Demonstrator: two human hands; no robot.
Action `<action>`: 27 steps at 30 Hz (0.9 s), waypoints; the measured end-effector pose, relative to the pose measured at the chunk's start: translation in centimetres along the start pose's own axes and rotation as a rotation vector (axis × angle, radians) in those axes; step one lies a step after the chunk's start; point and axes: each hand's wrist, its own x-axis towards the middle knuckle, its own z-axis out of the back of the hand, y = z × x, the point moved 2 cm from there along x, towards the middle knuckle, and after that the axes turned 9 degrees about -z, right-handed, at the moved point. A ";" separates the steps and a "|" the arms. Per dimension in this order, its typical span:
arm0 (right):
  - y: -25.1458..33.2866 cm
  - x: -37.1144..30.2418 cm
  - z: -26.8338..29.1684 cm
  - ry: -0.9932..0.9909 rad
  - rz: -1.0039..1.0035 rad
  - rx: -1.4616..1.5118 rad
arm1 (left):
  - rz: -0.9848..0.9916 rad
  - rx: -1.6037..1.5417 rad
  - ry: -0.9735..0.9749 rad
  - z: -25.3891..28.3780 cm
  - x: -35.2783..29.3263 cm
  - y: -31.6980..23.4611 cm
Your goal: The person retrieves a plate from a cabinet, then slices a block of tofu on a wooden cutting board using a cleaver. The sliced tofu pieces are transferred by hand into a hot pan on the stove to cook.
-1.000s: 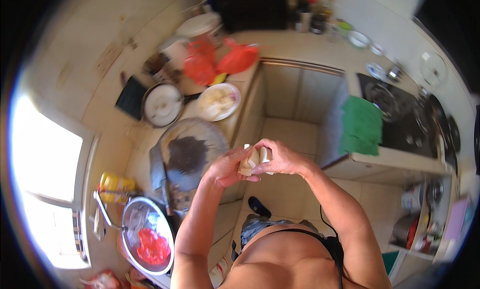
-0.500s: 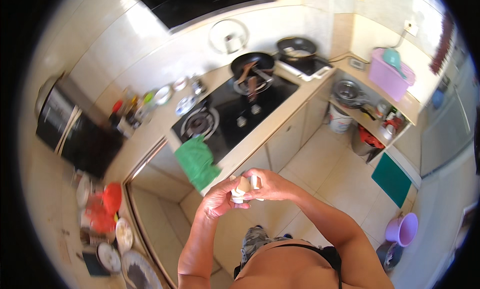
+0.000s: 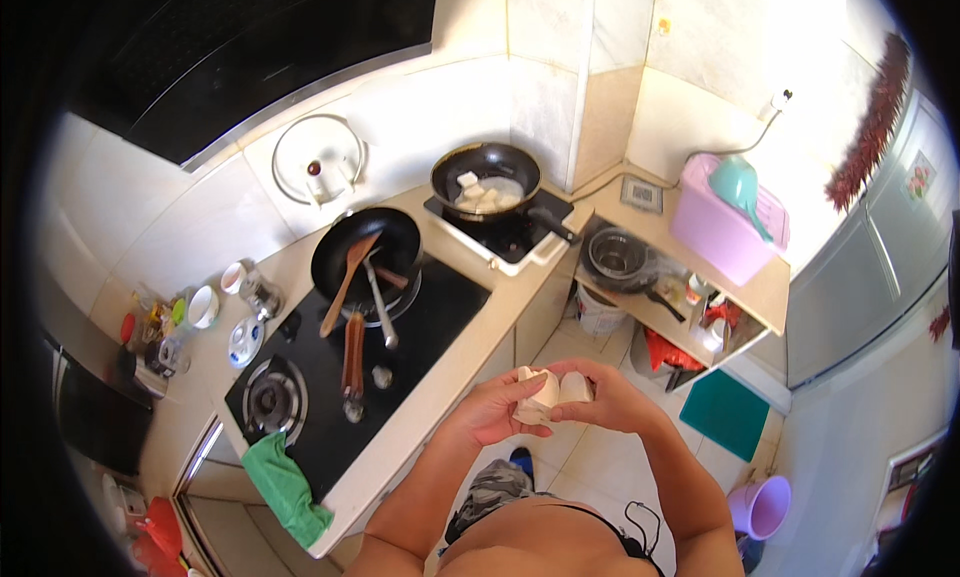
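My left hand point(image 3: 488, 409) and my right hand point(image 3: 602, 399) are close together in front of my body, above the floor beside the counter. Between them they hold several cream-white pieces of food point(image 3: 541, 395) with flat sides; their exact kind is not clear. Both hands are closed round the pieces, which partly hide behind the fingers. Similar white pieces point(image 3: 480, 195) lie in a black frying pan point(image 3: 450, 203) on a white-edged portable cooker point(image 3: 517, 268), ahead of my hands.
A black wok point(image 3: 400, 227) holding a wooden spatula point(image 3: 352, 272) and a metal utensil stands on the black hob point(image 3: 430, 322). A green cloth point(image 3: 285, 492) hangs over the counter edge. Shelves with pots stand at right, under a pink bin point(image 3: 725, 227). A purple bucket point(image 3: 762, 507) stands lower right.
My view and body have turned and moved right, toward the frying pan with the white pieces. Both hands still hold the pale pieces, now near the portable cooker's side of the counter.
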 end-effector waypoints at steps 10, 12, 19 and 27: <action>2.6 16.3 13.4 0.044 0.071 0.209 | -0.142 -0.079 0.009 0.2 15.3 -12.3; 1.9 19.8 15.3 0.066 0.051 0.361 | -0.182 -0.051 -0.082 1.1 17.5 -15.0; 0.1 28.5 25.3 0.115 0.010 0.415 | -0.256 0.311 -0.482 4.6 29.4 -26.1; -1.8 33.5 33.5 0.225 -0.081 0.486 | -0.132 0.659 -0.805 11.2 42.1 -28.3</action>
